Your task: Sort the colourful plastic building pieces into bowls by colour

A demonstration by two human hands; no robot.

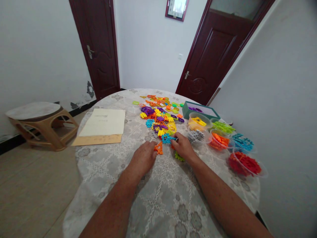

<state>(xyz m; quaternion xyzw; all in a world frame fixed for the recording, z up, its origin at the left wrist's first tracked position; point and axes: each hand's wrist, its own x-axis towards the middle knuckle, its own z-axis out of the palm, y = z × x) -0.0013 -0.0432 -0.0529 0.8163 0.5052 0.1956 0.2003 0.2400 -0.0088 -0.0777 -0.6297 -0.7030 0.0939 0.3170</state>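
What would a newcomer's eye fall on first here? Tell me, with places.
First, the heap of bright pieces, spread across the far middle of the patterned tablecloth, just beyond the left hand and right hand. Next, clear bowls on the right, grouped by colour, with red pieces nearest. Behind, two dark red doors stand out against pale walls.

Orange openwork piece (159,148) pinched in left hand (146,154), blue toothed piece (166,138) at right hand (182,147), lime-green piece (178,157) partly beneath
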